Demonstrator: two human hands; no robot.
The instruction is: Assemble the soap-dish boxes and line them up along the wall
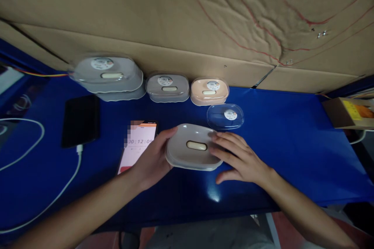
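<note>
A grey oval plastic box (201,159) with a cream oblong piece (196,146) in the middle of its top is gripped at its left end by my left hand (154,159), thumb along the upper edge. The fingers of my right hand (239,157) lie spread on the box's right end, with the thumb apart below. Just behind the box, a clear plastic lid (223,118) with a round white label rests on the blue table (292,144).
Along the cardboard wall (146,15) stand stacked grey boxes (111,81), a darker grey box (168,87) and a peach box (209,89). A phone showing a timer (140,144), a black power bank (80,120) and a white cable (70,186) lie left; a carton (347,113) sits right.
</note>
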